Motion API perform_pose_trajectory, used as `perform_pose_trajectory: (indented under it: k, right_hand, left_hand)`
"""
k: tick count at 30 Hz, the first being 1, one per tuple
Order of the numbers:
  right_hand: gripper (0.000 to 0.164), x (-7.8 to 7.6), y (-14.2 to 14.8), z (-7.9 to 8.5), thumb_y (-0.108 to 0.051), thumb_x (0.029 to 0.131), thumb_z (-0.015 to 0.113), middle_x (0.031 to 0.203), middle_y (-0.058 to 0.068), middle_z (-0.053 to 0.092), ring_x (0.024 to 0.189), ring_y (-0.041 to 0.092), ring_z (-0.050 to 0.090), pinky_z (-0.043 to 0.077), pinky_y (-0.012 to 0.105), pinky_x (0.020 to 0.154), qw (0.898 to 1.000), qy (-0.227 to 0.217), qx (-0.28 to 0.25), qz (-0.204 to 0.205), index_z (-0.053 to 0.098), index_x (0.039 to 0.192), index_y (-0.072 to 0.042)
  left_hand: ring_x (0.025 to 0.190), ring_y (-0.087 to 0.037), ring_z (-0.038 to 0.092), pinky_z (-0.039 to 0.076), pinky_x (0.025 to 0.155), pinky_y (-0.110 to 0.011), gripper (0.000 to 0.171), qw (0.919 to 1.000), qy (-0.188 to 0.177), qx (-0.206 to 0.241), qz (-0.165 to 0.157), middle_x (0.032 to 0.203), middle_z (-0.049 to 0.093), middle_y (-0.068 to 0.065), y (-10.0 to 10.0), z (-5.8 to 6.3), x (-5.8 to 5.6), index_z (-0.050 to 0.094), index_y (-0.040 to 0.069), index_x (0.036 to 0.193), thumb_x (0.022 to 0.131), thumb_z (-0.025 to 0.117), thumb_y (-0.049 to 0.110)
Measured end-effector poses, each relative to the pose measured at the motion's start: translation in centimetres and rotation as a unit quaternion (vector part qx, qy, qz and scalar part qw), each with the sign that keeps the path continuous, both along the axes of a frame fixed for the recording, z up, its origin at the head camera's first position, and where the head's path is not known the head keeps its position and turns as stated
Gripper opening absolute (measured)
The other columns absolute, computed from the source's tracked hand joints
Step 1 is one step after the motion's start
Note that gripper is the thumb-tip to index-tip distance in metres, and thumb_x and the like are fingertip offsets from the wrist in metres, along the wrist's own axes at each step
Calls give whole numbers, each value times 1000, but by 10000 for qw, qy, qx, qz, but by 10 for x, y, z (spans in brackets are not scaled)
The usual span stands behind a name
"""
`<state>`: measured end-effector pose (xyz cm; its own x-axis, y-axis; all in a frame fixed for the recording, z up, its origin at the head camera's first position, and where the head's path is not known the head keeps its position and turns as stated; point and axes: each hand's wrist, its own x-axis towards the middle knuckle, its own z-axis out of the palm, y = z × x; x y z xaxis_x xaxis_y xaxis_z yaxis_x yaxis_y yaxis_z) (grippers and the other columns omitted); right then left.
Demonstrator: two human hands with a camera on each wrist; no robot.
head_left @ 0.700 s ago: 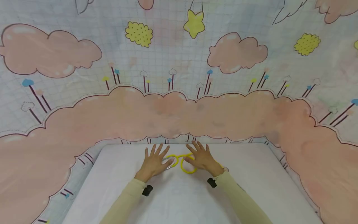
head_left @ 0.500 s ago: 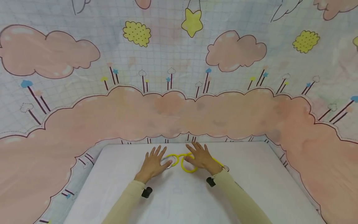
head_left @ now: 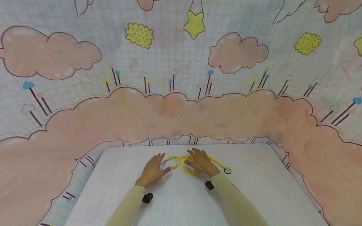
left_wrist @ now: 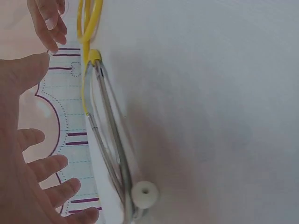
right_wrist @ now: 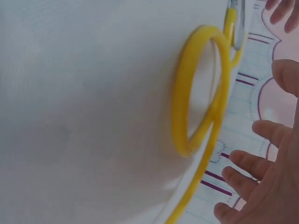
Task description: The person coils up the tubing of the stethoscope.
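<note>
A stethoscope (head_left: 217,161) with yellow tubing lies across the far part of the white table (head_left: 175,201). Its round chest piece (head_left: 227,170) is at the right end, and the metal ear tubes (left_wrist: 110,114) with a white eartip (left_wrist: 145,194) are at the left. My left hand (head_left: 152,171) is beside the ear tubes, fingers extended and apart from them in the left wrist view. Over the looped tubing (right_wrist: 180,102), my right hand (head_left: 202,162) hovers with spread fingers and partly hides it in the head view. Neither hand holds anything.
Behind the table hangs a cloth (head_left: 181,116) printed with clouds and stars, which also spreads along both sides. Small black cameras (head_left: 147,198) sit under the wrists. The table's far edge runs just beyond the fingertips.
Both hands have drawn slightly back toward the person, and their spread fingers have come closer together. The chest piece now shows fully past the right wrist. The stethoscope lies as before.
</note>
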<state>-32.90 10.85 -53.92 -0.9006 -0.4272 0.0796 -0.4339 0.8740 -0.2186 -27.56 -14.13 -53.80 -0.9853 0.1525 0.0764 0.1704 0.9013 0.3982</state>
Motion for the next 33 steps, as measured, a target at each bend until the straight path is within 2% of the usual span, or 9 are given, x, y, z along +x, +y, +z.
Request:
perform_pose_trajectory:
  k: [5,10,16,21,25,33]
  right_hand:
    - [60,-3,-6,-6,-54,92,45,144,10,42,134,30,40,25,52,112,9997,-208,24,-128,40,141,-21]
    - [51,-6,-12,-12,-44,94,47,138,8,49,129,29,44,28,50,111,9989,-270,-140,-343,46,137,-17]
    - [45,-11,-17,-23,-40,95,44,131,6,56,126,27,48,32,46,109,9989,-172,-290,-313,52,132,-15]
    - [43,-14,-18,-25,-39,94,47,128,7,57,122,27,51,35,44,107,9988,-49,-304,-391,55,128,-14]
    - [41,-14,-19,-25,-39,93,50,126,6,58,119,27,53,37,47,104,9978,-98,-383,-524,58,126,-15]
    - [39,-12,-21,-23,-40,92,53,119,4,61,114,26,54,36,51,101,9960,-193,-447,-744,62,121,-16]
  left_hand:
    - [133,-36,37,32,106,-55,77,9999,-62,-5,90,144,42,-15,-1,-8,-1,38,12,142,81,64,52]
    - [125,-36,45,38,99,-55,71,9999,31,-10,109,134,51,-15,-2,-16,-3,44,9,137,81,67,47]
    - [122,-36,47,37,98,-54,67,9999,94,61,112,131,54,-15,-5,-23,-2,47,7,135,81,69,40]
    - [119,-35,48,37,98,-52,62,9996,169,188,129,128,55,-14,-8,-26,-3,50,8,132,80,71,35]
    - [114,-33,51,40,95,-50,59,9994,221,244,141,124,58,-13,-10,-29,-5,54,9,128,78,74,33]
    - [107,-31,55,44,93,-48,55,9992,-4,376,123,117,59,-15,-10,-24,-5,58,6,123,76,76,30]
